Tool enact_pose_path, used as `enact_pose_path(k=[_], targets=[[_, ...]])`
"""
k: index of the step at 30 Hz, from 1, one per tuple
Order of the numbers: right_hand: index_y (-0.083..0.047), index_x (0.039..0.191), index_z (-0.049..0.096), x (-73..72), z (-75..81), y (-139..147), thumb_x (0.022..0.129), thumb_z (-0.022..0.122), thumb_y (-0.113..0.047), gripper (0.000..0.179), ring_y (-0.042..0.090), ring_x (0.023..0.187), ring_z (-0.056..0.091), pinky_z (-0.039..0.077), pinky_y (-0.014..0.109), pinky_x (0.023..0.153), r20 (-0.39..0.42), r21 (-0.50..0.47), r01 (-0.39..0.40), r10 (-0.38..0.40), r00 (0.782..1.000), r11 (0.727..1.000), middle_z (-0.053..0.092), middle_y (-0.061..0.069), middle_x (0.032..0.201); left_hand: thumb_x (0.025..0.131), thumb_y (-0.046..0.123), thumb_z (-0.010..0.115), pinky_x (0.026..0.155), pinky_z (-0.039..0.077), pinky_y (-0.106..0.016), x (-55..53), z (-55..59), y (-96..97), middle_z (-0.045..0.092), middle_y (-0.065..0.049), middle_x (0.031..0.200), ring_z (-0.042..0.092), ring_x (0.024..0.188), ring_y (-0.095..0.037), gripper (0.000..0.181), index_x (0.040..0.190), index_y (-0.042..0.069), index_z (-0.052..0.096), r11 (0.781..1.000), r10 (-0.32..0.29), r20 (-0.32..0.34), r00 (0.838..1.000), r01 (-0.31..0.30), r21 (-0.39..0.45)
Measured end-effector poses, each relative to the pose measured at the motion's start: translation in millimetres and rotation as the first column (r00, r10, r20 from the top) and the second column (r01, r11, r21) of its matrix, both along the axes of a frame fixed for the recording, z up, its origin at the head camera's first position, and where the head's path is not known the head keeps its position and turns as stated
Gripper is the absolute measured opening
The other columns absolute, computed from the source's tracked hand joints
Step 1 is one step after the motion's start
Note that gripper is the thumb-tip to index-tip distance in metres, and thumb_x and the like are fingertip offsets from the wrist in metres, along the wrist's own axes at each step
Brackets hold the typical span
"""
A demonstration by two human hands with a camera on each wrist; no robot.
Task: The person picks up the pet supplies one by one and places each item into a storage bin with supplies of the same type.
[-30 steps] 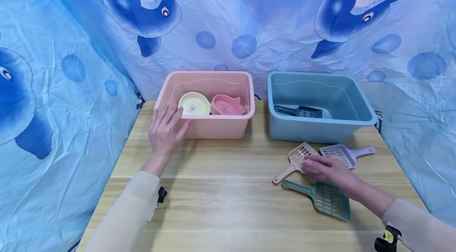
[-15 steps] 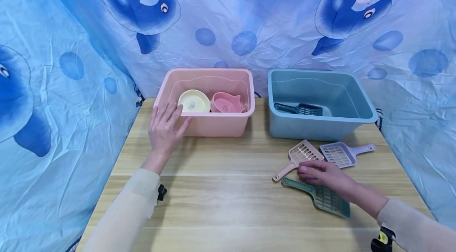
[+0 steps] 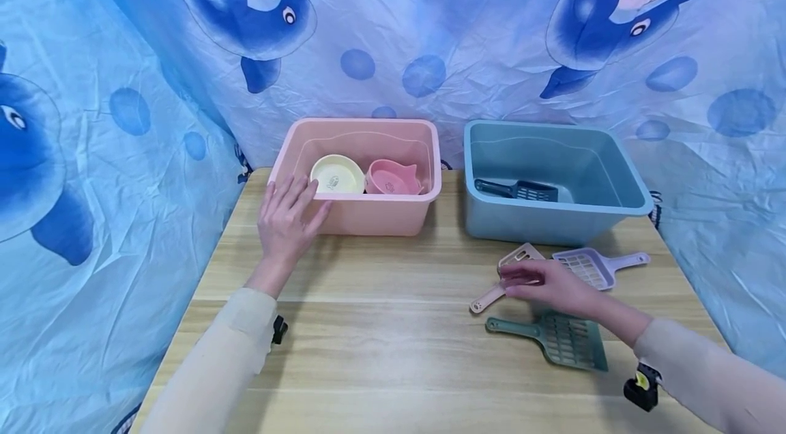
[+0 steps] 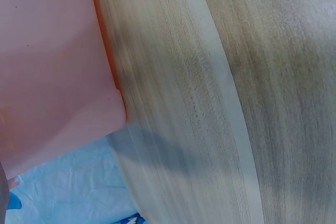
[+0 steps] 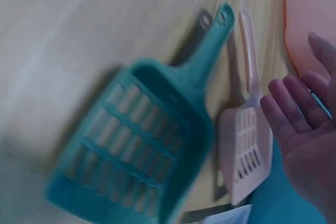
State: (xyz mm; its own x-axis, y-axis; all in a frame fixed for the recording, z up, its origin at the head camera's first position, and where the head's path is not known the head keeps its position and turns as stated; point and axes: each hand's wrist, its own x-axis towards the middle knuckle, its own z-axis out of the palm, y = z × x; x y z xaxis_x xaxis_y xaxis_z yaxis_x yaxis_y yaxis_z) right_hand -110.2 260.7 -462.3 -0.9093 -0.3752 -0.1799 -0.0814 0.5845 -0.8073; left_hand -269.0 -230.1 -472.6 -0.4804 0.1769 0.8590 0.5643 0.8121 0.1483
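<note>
My left hand [image 3: 285,226] rests on the front left rim of the pink bin [image 3: 381,217], fingers extended. In the head view, my right hand [image 3: 549,287] is over the pink litter scoop [image 3: 488,299] and hides part of its head. The right wrist view shows its fingers [image 5: 294,103] fairly straight, beside the scoop and holding nothing. Nearer me lies a green litter scoop [image 3: 568,342], handle to the left. A purple litter scoop [image 3: 595,267] lies behind the right hand, its handle pointing right.
Inside the pink bin are a cream bowl [image 3: 336,175] and a pink cat-eared bowl [image 3: 393,178]. To its right stands a blue bin [image 3: 522,224] with a dark blue litter scoop [image 3: 516,190] inside. A dolphin-print curtain [image 3: 393,24] surrounds the wooden table [image 3: 381,352].
My right hand has shifted left, from above the green and purple scoops to over the pink scoop. The left hand stays on the pink bin's rim.
</note>
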Motion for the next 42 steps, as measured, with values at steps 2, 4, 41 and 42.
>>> enact_pose_path(k=[2, 4, 41, 42], targets=[[0.000, 0.143, 0.064, -7.7, 1.4, -1.2, 0.101, 0.077, -0.027, 0.053, 0.029, 0.121, 0.071, 0.060, 0.030, 0.098, -0.045, 0.047, -0.055, 0.058, 0.997, 0.997, 0.072, 0.017, 0.136, 0.096, 0.046, 0.074, 0.123, 0.038, -0.059, 0.2, -0.4, 0.1, 0.073, -0.018, 0.133, 0.064, 0.132, -0.045, 0.051, 0.131, 0.009, 0.076, 1.000, -0.005, 0.001, 1.000, 0.005, 0.003], [0.001, 0.143, 0.065, -14.5, 2.4, -3.5, 0.100, 0.078, -0.026, 0.053, 0.031, 0.122, 0.070, 0.060, 0.038, 0.101, -0.060, 0.079, -0.104, 0.108, 0.992, 0.991, 0.071, 0.018, 0.136, 0.096, 0.046, 0.074, 0.122, 0.039, -0.060, 0.2, -0.7, 0.2, 0.073, -0.018, 0.133, 0.064, 0.131, -0.045, 0.051, 0.131, 0.009, 0.076, 1.000, -0.006, -0.001, 1.000, 0.006, -0.001], [-0.015, 0.119, 0.080, -44.8, -18.9, -44.6, 0.093, 0.082, -0.011, 0.026, 0.005, 0.093, 0.070, 0.062, 0.032, 0.081, -0.276, 0.428, -0.331, 0.471, 0.838, 0.841, 0.078, -0.006, 0.107, 0.100, 0.054, 0.067, 0.122, 0.040, -0.059, 1.5, 4.5, 0.7, 0.073, -0.015, 0.135, 0.066, 0.129, -0.043, 0.055, 0.130, 0.009, 0.077, 1.000, 0.011, 0.002, 1.000, -0.011, -0.012], [-0.016, 0.121, 0.080, -44.9, -17.6, -45.0, 0.094, 0.082, -0.012, 0.027, 0.006, 0.095, 0.071, 0.062, 0.033, 0.082, -0.271, 0.416, -0.318, 0.450, 0.851, 0.852, 0.078, -0.006, 0.108, 0.101, 0.054, 0.066, 0.122, 0.040, -0.059, 1.6, 4.2, 0.6, 0.073, -0.015, 0.135, 0.066, 0.129, -0.043, 0.055, 0.130, 0.009, 0.077, 1.000, 0.009, 0.001, 1.000, -0.009, -0.013]])
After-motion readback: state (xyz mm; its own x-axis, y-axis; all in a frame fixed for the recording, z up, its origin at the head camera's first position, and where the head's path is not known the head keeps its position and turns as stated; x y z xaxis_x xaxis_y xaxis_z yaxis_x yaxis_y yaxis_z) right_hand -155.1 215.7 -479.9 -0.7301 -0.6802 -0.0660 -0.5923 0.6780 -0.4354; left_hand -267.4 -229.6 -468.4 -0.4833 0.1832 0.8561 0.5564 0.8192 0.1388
